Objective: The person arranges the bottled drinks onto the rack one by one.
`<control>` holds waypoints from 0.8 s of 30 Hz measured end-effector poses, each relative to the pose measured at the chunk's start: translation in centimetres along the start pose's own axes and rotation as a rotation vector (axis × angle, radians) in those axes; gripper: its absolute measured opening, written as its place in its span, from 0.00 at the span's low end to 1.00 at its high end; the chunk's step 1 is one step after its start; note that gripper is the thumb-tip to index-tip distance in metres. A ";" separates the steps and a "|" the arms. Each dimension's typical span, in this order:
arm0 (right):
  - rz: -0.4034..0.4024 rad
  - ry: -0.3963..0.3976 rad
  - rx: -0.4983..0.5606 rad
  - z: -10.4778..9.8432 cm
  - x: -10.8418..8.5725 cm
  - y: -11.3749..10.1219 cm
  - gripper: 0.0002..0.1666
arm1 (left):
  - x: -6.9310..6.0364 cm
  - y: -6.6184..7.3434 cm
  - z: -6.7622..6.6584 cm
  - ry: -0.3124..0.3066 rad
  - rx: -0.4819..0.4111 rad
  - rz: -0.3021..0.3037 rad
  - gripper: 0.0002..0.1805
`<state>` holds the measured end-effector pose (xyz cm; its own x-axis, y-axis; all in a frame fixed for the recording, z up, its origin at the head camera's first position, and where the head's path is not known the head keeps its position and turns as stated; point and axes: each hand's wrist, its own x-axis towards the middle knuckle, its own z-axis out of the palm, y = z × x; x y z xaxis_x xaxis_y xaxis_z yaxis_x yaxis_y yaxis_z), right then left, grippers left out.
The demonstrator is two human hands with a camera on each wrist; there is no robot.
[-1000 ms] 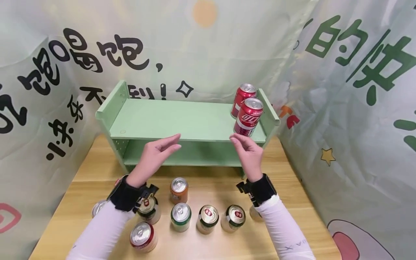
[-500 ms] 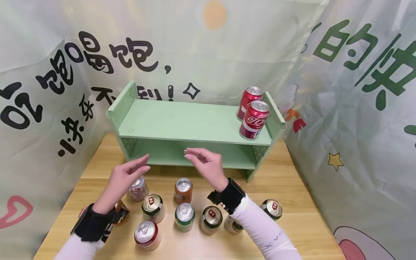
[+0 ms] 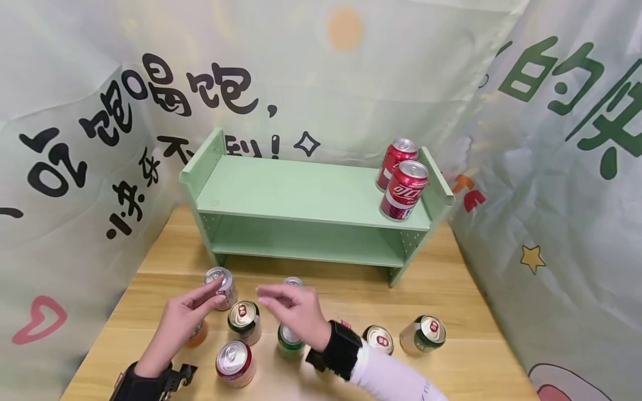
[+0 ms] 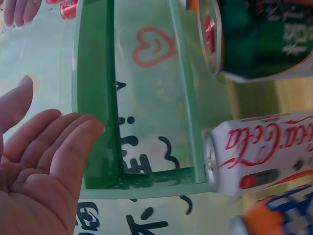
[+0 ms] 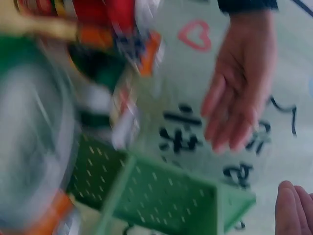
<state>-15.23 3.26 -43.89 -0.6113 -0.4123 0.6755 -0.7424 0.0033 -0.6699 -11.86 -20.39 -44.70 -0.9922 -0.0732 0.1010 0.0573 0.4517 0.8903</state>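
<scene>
My left hand [image 3: 188,314] hovers at the left of the table, fingers loosely extended and holding nothing. Just beyond its fingertips stands a white Coca-Cola can [image 3: 229,295], which shows its red lettering in the left wrist view. An orange can [image 3: 198,336] is partly hidden below that hand. My right hand [image 3: 296,314] hangs over the middle cans, thumb and fingers apart with nothing between them. It covers part of a green-rimmed can [image 3: 291,344] and most of another can [image 3: 292,281] behind. A dark-rimmed can [image 3: 244,323] stands between the hands.
A light green two-tier shelf [image 3: 296,189] stands at the back, with two red cola cans [image 3: 403,192] on its top board at the right. A red-rimmed can [image 3: 236,365] is near the front. Two more cans [image 3: 423,337] stand at the right. Printed cloth surrounds the wooden table [image 3: 451,289].
Both hands have come down from in front of the shelf to the cans. My right hand has swung left across the table. The view has shifted slightly; both red cola cans remain on the shelf.
</scene>
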 end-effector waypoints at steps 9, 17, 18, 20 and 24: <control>-0.365 -0.151 -0.340 3.4 -4.0 2.0 0.30 | -1.4 -1.2 1.0 -0.051 -0.059 0.018 0.19; -0.204 -0.252 -0.417 4.5 -6.5 3.1 0.40 | -1.6 -2.4 1.1 -0.380 0.085 0.093 0.25; -0.191 -0.267 -0.417 4.5 -6.8 3.4 0.41 | -1.6 -2.6 1.1 -0.408 0.081 0.109 0.26; -0.177 -0.299 -0.422 4.6 -7.3 3.8 0.42 | -1.7 -3.0 1.1 -0.455 0.064 0.127 0.28; -0.162 -0.368 -0.440 4.9 -7.8 4.0 0.43 | -2.2 -3.5 0.8 -0.496 0.007 0.103 0.28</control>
<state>-12.07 2.06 -53.31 -0.4039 -0.7275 0.5546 -0.9101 0.2585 -0.3237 -9.98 -21.12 -48.37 -0.9146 0.4027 -0.0362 0.1589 0.4404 0.8836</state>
